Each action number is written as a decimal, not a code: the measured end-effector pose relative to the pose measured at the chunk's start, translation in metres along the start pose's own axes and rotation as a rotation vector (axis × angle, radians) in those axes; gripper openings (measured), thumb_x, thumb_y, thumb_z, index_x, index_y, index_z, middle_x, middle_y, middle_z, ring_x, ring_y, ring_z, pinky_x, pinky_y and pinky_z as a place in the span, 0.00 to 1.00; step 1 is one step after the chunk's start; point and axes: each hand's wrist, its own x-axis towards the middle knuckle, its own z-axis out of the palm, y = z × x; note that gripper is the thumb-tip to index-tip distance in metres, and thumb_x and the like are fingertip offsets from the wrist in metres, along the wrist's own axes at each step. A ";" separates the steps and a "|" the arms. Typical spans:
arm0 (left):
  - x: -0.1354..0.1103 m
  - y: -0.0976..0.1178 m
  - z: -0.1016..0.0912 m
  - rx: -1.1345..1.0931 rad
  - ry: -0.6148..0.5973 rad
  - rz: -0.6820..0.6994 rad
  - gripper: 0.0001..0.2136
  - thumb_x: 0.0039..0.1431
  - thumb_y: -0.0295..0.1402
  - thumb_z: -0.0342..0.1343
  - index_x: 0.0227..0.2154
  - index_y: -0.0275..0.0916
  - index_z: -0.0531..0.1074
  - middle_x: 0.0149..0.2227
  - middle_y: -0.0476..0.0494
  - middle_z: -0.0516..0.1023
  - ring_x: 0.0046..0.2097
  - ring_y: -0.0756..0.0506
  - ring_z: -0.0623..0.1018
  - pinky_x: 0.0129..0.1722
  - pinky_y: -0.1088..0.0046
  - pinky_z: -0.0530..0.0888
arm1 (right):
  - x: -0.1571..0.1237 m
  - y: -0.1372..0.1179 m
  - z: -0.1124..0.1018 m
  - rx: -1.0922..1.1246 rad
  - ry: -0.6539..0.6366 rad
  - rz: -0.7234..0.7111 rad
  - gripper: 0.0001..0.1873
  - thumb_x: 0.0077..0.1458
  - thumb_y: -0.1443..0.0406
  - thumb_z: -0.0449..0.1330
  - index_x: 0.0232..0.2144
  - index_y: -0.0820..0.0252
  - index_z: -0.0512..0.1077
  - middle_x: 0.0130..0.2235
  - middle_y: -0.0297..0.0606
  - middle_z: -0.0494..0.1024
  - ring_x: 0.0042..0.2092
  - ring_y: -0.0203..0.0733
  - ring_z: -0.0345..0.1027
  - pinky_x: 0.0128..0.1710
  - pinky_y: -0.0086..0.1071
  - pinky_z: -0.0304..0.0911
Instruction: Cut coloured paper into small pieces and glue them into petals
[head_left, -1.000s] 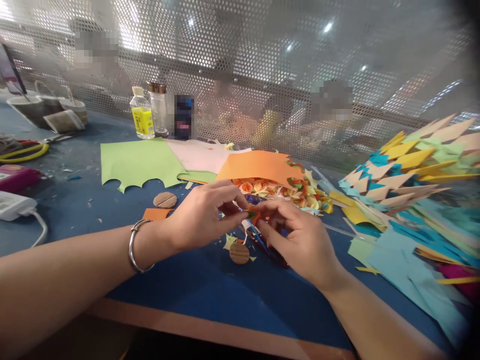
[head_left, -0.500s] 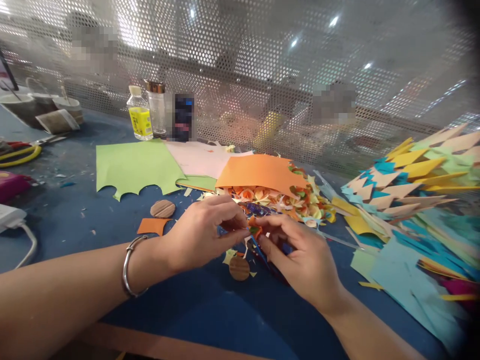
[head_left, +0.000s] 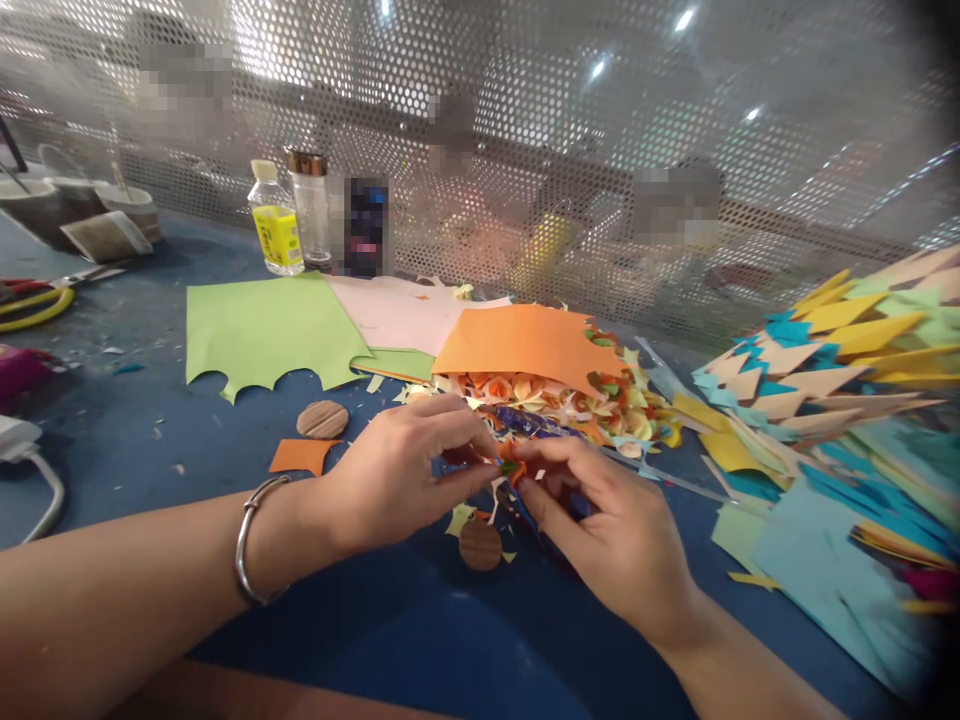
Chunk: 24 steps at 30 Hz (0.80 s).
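Note:
A small orange paper flower with a green bit [head_left: 511,466] is pinched between my two hands over the middle of the table. My left hand [head_left: 420,470], with a silver bangle at its wrist, closes its thumb and fingertips on the flower's left side. Thumb and index finger of my right hand [head_left: 611,535] grip it from the right. Behind and partly under the right hand lies a shiny dark purple-blue item [head_left: 529,420], mostly covered. Just below the fingers rests a round wooden disc [head_left: 480,545] among paper scraps.
Beyond the hands, an orange sheet [head_left: 525,340] lies over a heap of paper flowers [head_left: 637,410]. A scallop-cut green sheet [head_left: 270,330] and another wooden disc [head_left: 322,420] are left. A bottle [head_left: 276,230] stands behind; folded-paper spikes [head_left: 810,360] rise at right.
The view has shifted slightly, with things on the right sitting farther right. Both hands keep their pinch on the flower, which has turned a little and shows more orange.

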 end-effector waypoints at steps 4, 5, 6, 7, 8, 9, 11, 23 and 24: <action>0.000 -0.001 0.001 -0.003 0.010 0.044 0.04 0.60 0.29 0.56 0.33 0.37 0.75 0.34 0.43 0.77 0.37 0.48 0.76 0.37 0.69 0.75 | 0.001 0.000 0.000 -0.012 0.002 -0.016 0.06 0.59 0.65 0.58 0.39 0.59 0.72 0.27 0.32 0.75 0.22 0.31 0.65 0.22 0.28 0.65; 0.001 -0.001 0.001 -0.003 0.010 0.051 0.04 0.61 0.28 0.55 0.33 0.37 0.75 0.34 0.43 0.77 0.37 0.48 0.76 0.38 0.69 0.75 | 0.001 0.000 0.000 -0.012 0.000 -0.017 0.06 0.59 0.65 0.58 0.39 0.59 0.72 0.27 0.32 0.75 0.22 0.31 0.65 0.22 0.28 0.65; 0.001 -0.001 0.001 -0.002 0.008 0.053 0.04 0.61 0.28 0.55 0.33 0.37 0.75 0.35 0.43 0.77 0.37 0.48 0.76 0.38 0.69 0.75 | 0.001 0.000 0.000 -0.011 0.000 -0.015 0.06 0.59 0.65 0.58 0.39 0.59 0.72 0.27 0.32 0.75 0.22 0.31 0.65 0.22 0.28 0.65; 0.001 -0.001 0.001 0.000 0.007 0.052 0.04 0.61 0.28 0.55 0.33 0.37 0.75 0.35 0.42 0.77 0.37 0.48 0.76 0.38 0.69 0.75 | 0.000 0.000 0.000 -0.008 -0.003 -0.009 0.07 0.59 0.65 0.58 0.40 0.59 0.72 0.27 0.32 0.75 0.22 0.31 0.65 0.22 0.28 0.65; 0.001 -0.001 0.001 0.004 0.005 0.049 0.04 0.61 0.29 0.55 0.34 0.37 0.75 0.36 0.42 0.77 0.37 0.48 0.76 0.38 0.69 0.75 | 0.000 0.000 0.000 -0.003 -0.002 -0.003 0.07 0.59 0.65 0.58 0.40 0.59 0.72 0.28 0.32 0.75 0.22 0.31 0.65 0.23 0.28 0.65; 0.000 -0.001 0.001 0.007 0.001 0.045 0.04 0.61 0.29 0.55 0.34 0.37 0.75 0.36 0.42 0.77 0.37 0.48 0.76 0.38 0.69 0.75 | -0.001 0.000 0.000 0.004 -0.005 0.002 0.07 0.59 0.65 0.58 0.40 0.58 0.72 0.28 0.32 0.75 0.22 0.31 0.66 0.22 0.28 0.65; 0.000 0.000 0.001 0.010 -0.005 0.042 0.04 0.61 0.29 0.55 0.34 0.37 0.75 0.36 0.42 0.77 0.37 0.48 0.76 0.38 0.69 0.76 | -0.001 0.000 0.000 0.013 -0.007 0.009 0.06 0.59 0.65 0.58 0.40 0.58 0.72 0.27 0.31 0.75 0.22 0.31 0.66 0.22 0.28 0.65; -0.001 -0.001 0.001 0.066 -0.024 0.093 0.05 0.61 0.28 0.54 0.33 0.36 0.74 0.38 0.42 0.77 0.40 0.48 0.77 0.41 0.70 0.75 | 0.000 0.000 0.001 0.003 0.005 -0.034 0.07 0.59 0.66 0.58 0.40 0.60 0.73 0.24 0.29 0.72 0.21 0.30 0.64 0.22 0.25 0.64; -0.001 -0.001 0.002 0.069 -0.020 0.089 0.05 0.61 0.27 0.54 0.33 0.35 0.74 0.38 0.42 0.77 0.39 0.48 0.77 0.40 0.70 0.75 | 0.000 0.000 0.001 0.000 0.003 -0.039 0.07 0.59 0.66 0.58 0.40 0.59 0.73 0.24 0.29 0.72 0.21 0.30 0.64 0.22 0.25 0.64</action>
